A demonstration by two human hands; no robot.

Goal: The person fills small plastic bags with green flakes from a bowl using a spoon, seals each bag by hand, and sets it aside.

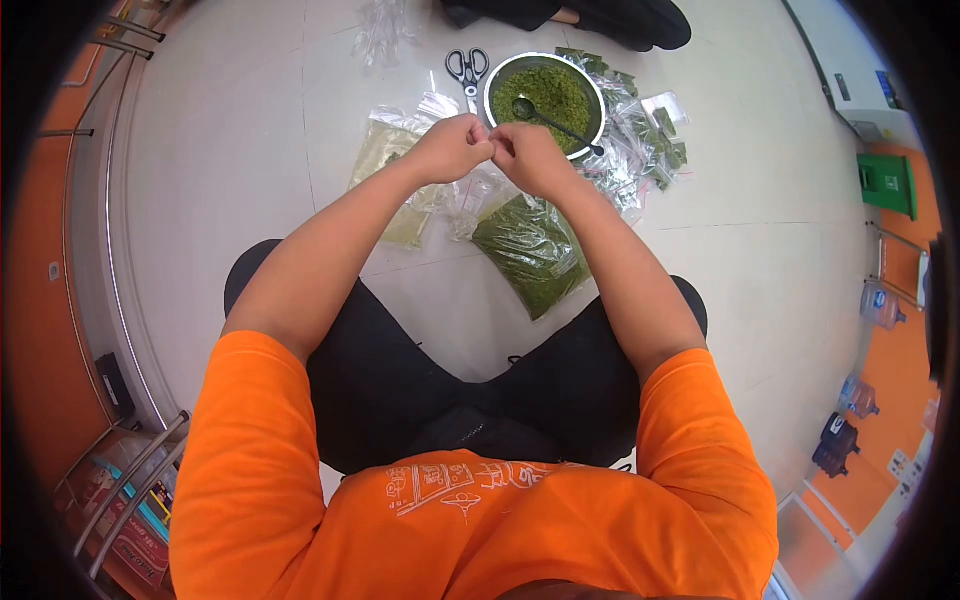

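My left hand and my right hand meet in front of the bowl, fingers pinched together. What lies between the fingertips is too small to make out; clear plastic shows just below them. Right behind my hands is a metal bowl of green crumbly material, with a black spoon resting in it. A large clear bag of green material lies on the floor below my right hand. Under and beside my left forearm is a paler bag. Black-handled scissors lie left of the bowl.
Small clear packets of green material lie right of the bowl. Empty-looking plastic bags are at the top left. Another person's dark-clothed leg is at the top. A green bin and water jugs stand far right.
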